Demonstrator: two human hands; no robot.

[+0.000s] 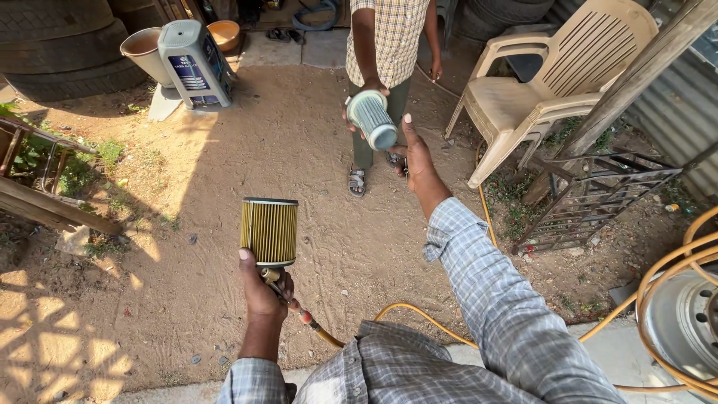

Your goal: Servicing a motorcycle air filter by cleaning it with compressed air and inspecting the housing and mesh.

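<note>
My left hand [262, 293] grips a yellow pleated cylindrical filter [269, 230] upright from below, together with a brass air nozzle [274, 278] on an orange hose [419, 314]. My right hand [416, 155] is stretched forward, with its fingers under the near end of a grey pleated filter [372, 118] and the thumb raised beside it. Another person's hand [372, 87] holds the far end of that same filter. That person stands facing me in a checked shirt and sandals.
Sandy ground lies between us. A beige plastic chair [538, 90] and a metal rack [598, 196] stand at the right. A wheel rim [684, 322] wrapped in hose sits at the lower right. Tyres [60, 45], a bucket [143, 51] and a grey box-shaped container [196, 63] are at the back left.
</note>
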